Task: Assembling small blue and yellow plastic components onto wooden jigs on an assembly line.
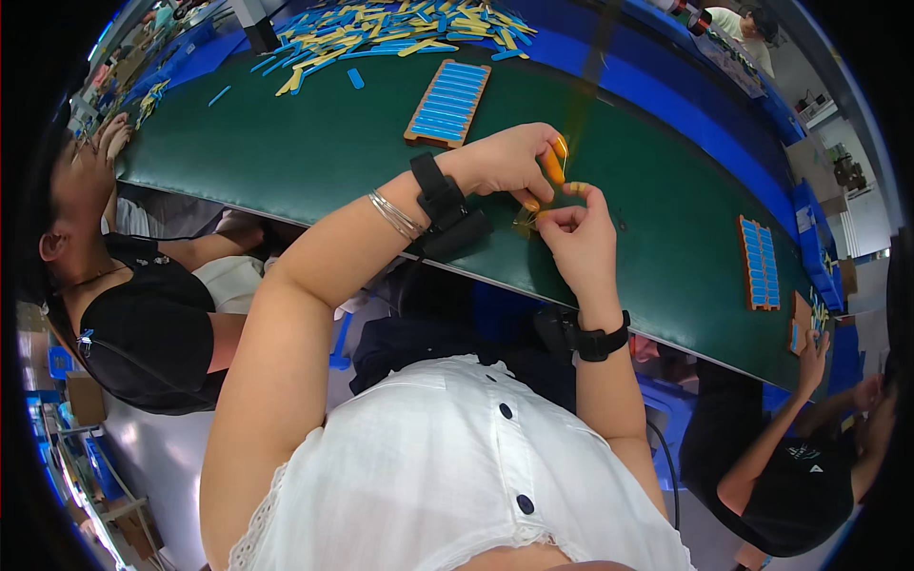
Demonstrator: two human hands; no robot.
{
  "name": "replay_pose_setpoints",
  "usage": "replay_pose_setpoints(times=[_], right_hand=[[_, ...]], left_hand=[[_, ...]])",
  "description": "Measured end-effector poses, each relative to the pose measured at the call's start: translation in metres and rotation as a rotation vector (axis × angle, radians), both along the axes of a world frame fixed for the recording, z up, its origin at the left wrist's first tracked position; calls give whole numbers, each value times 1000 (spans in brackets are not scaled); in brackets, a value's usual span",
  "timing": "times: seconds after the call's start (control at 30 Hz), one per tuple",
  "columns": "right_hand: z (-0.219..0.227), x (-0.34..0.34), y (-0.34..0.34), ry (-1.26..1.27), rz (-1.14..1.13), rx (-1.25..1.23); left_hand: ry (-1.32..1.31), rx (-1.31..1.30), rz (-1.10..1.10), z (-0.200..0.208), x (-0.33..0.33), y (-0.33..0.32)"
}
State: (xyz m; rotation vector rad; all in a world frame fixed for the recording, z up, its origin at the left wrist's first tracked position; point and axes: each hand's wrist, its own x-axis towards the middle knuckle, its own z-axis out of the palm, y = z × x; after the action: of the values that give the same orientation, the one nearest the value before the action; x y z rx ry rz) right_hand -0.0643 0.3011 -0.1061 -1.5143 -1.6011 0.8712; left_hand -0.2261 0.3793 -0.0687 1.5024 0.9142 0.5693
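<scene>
Over a green worktable (676, 219), near a rack (436, 140) of blue strips (449, 100), I see the left hand (517, 162) and right hand (584, 238) curl toward each other, a small, blurred yellowish piece (526, 221) between their fingertips — whether either actually grasps it, I cannot tell.

Worn on the head, the left one of two wide fisheye cameras set side by side. Looks steeply down and forward, past the white cloth blouse with dark buttons (428, 457) at close range, onto the long, flat green counter (333, 143). Takes in the left hand (514, 162) and the right hand (583, 238) at middle range, just inside the counter's near edge. Reaches farther, over the far edge with its bright blue band (619, 92), into the room beyond. Spreads sideways to a black-clad person (143, 333) by the near edge's left end and another black-clad person (800, 485) by its right end.
</scene>
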Motion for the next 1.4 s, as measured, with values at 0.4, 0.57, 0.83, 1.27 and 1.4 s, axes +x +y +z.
replay_pose_setpoints(times=[0.4,0.57,0.83,1.27,1.4], right_hand=[[71,51,4,1053,145,-198],[69,86,7,1094,87,-172],[109,178,15,843,120,-275],[60,444,24,-359,-831,-29],[82,414,42,-514,-778,-196]], left_hand=[[-144,76,104,34,13,3],[78,1404,151,40,46,-7],[343,1682,259,62,121,-8],[194,1618,295,69,159,2],[178,1630,311,68,161,6]])
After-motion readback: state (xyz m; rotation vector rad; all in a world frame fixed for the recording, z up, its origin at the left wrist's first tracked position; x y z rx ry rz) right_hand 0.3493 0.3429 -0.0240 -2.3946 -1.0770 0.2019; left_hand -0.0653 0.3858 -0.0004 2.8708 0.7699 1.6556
